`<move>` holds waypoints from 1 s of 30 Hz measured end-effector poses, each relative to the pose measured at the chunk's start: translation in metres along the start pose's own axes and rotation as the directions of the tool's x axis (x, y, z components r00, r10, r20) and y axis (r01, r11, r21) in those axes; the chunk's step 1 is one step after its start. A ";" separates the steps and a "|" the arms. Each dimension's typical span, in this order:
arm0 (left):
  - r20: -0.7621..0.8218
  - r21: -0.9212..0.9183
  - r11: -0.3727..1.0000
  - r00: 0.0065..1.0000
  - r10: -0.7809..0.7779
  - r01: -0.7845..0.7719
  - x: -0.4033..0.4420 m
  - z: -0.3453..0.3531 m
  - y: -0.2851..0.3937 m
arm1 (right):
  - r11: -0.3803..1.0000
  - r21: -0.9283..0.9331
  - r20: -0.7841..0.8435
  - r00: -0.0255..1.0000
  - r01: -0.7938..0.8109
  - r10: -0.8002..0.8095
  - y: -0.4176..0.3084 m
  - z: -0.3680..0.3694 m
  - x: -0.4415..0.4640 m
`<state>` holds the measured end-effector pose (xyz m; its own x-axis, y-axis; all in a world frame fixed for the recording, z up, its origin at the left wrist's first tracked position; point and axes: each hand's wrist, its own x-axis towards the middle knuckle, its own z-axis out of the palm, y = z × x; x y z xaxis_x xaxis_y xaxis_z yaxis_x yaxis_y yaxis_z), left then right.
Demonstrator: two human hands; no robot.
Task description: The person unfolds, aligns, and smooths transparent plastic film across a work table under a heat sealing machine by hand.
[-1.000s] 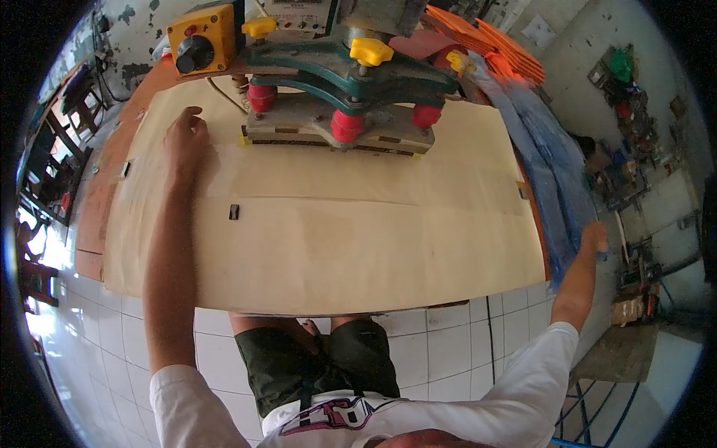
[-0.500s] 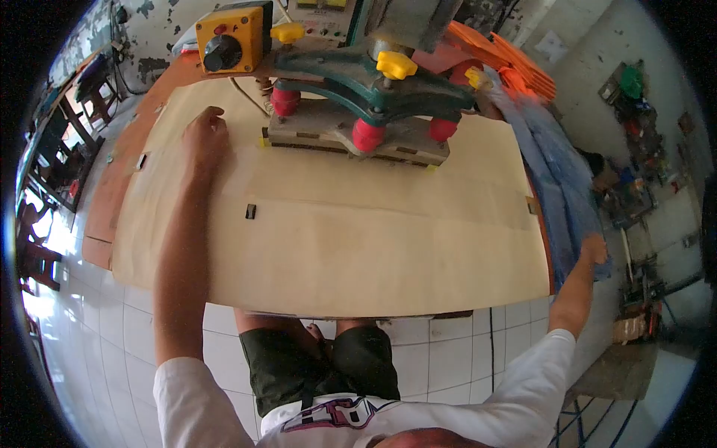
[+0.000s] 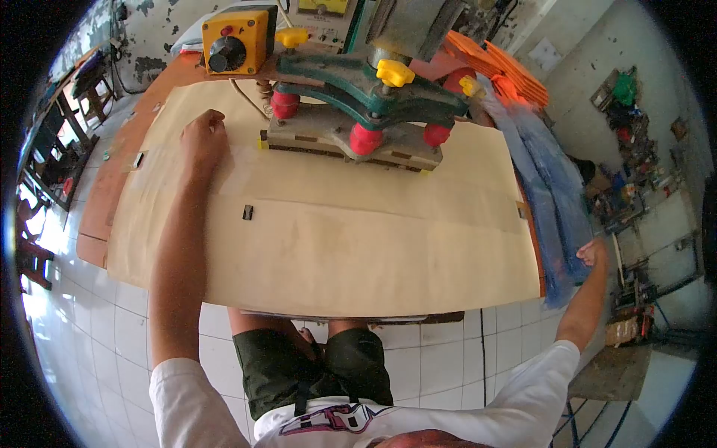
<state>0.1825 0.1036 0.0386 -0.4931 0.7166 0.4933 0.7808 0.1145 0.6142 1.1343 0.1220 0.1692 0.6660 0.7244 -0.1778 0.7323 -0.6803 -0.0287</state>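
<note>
Blue plastic [image 3: 551,194]: it is see-through and long, and it runs down the right edge of the table, from near the orange pile to the right hand.
Right hand [image 3: 594,252]: its fingers are curled in at the low outer edge of the plastic. I cannot tell if they pinch it.
Left hand [image 3: 202,138]: it lies on the cream sheet, fingers loosely bent. No thing shows in it.
Cream sheet [image 3: 358,257]: it is big and flat, and covers most of the table.
Small black piece [image 3: 248,213]: it sits on the sheet, near the left arm.
Grey block [image 3: 312,140]: it is long and sits at the back of the sheet, to the right of the left hand.
Green metal frame [image 3: 328,73]: it is above the block, with 3 red feet and 3 yellow knobs showing.
Yellow box [image 3: 258,39]: it is at the back left, with a round black dial on its front.
Orange pile [image 3: 502,69]: it is at the back right, by the top of the plastic.
Table [image 3: 95,231]: its brown wood shows at the left side.
</note>
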 end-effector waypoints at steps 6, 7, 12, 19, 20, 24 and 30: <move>-0.012 -0.024 0.999 0.999 -0.042 0.042 0.000 0.007 -0.004 | 0.983 0.179 -0.055 0.998 0.047 -0.038 0.014 0.006 0.011; -0.009 -0.024 0.999 0.999 -0.041 0.041 -0.002 0.004 0.002 | 0.978 0.180 -0.039 0.994 0.106 -0.101 0.019 0.008 0.016; 0.010 0.048 0.999 1.000 -0.020 0.019 -0.003 -0.004 0.008 | 0.966 0.095 -0.238 0.948 0.241 -0.213 0.021 0.020 0.014; 0.004 0.041 0.999 1.000 -0.025 0.025 -0.006 -0.005 0.008 | 0.933 0.037 -0.177 0.922 0.357 -0.346 0.026 0.018 0.010; 0.010 0.024 1.000 1.000 -0.020 0.020 -0.004 0.000 0.000 | 0.932 0.039 -0.178 0.920 0.361 -0.349 0.026 0.016 0.006; 0.004 -0.023 0.999 0.999 -0.039 0.039 -0.002 -0.001 0.003 | 0.941 0.193 -0.172 0.954 0.278 -0.246 0.029 0.022 0.013; 0.011 -0.002 0.999 0.999 -0.048 0.048 -0.006 -0.007 0.012 | 0.956 0.177 -0.093 0.971 0.233 -0.220 0.034 0.010 0.028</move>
<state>0.1925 0.0957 0.0477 -0.5262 0.7175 0.4564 0.7551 0.1474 0.6389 1.1767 0.1179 0.1532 0.4991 0.8633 -0.0753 0.8304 -0.5013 -0.2433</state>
